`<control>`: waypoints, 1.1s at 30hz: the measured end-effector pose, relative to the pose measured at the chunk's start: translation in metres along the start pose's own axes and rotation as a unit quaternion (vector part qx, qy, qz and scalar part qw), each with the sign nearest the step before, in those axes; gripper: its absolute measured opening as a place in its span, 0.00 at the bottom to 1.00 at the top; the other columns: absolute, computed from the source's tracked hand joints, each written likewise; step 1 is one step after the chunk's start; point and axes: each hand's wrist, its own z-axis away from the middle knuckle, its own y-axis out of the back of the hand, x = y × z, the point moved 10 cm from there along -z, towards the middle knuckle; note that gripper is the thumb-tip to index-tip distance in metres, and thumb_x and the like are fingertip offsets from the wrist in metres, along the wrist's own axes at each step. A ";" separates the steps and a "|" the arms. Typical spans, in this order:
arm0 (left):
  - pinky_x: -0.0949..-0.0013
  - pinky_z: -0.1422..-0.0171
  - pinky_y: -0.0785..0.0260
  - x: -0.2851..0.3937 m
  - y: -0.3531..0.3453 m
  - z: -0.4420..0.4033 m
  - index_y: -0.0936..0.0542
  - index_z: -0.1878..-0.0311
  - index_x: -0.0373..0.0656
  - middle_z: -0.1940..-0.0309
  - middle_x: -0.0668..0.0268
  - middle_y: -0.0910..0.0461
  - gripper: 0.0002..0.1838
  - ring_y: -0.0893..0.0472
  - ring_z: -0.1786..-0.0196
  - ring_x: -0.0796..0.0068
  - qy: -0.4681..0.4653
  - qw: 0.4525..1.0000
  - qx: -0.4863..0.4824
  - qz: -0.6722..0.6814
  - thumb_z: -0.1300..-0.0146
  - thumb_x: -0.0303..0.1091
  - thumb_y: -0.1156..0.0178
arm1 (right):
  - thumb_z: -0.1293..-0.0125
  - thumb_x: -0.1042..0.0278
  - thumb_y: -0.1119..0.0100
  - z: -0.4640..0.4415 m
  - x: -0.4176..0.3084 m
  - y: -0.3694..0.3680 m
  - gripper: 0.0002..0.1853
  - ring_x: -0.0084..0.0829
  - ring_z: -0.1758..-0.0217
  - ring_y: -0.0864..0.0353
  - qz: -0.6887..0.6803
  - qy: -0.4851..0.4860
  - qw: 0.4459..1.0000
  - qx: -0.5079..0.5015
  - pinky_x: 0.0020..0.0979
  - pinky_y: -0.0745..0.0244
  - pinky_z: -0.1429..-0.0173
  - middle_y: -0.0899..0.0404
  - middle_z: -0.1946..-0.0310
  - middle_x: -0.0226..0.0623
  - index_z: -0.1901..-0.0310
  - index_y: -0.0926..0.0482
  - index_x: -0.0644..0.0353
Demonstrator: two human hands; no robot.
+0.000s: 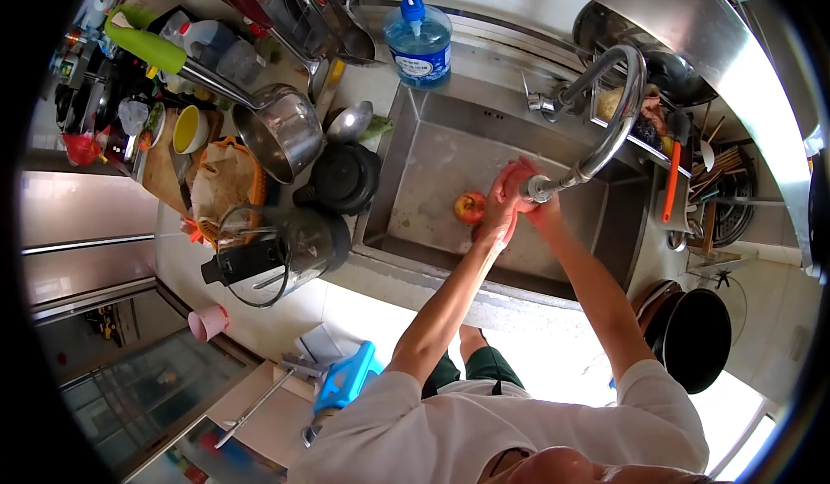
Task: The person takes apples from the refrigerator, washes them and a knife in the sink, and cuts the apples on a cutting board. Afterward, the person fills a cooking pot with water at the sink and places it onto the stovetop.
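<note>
Under the faucet (538, 188), my left hand (504, 194) and my right hand (543, 211) are brought together over the sink (432, 151). Their fingers are pressed together, and the faucet head covers part of them. Whether something sits between the palms is hidden. A red and yellow apple (470, 206) lies on the sink floor just left of my left hand, touched by neither hand. Another reddish round thing shows partly behind my left wrist.
A blue soap pump bottle (418, 47) stands behind the sink. To the left are a steel pot (281, 130) with a green handle, a black lidded container (344, 178) and a glass kettle (298, 244). A black pan (692, 339) is at the right.
</note>
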 end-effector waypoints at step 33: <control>0.56 0.44 0.33 0.045 -0.041 0.020 0.30 0.43 0.38 0.51 0.53 0.24 0.25 0.26 0.50 0.53 -0.213 0.847 -0.018 -0.486 0.47 0.24 0.40 | 0.31 0.52 0.53 -0.006 0.030 0.034 0.20 0.33 0.59 0.20 -0.072 -0.078 0.994 0.018 0.35 0.24 0.53 0.19 0.64 0.35 0.55 0.22 0.61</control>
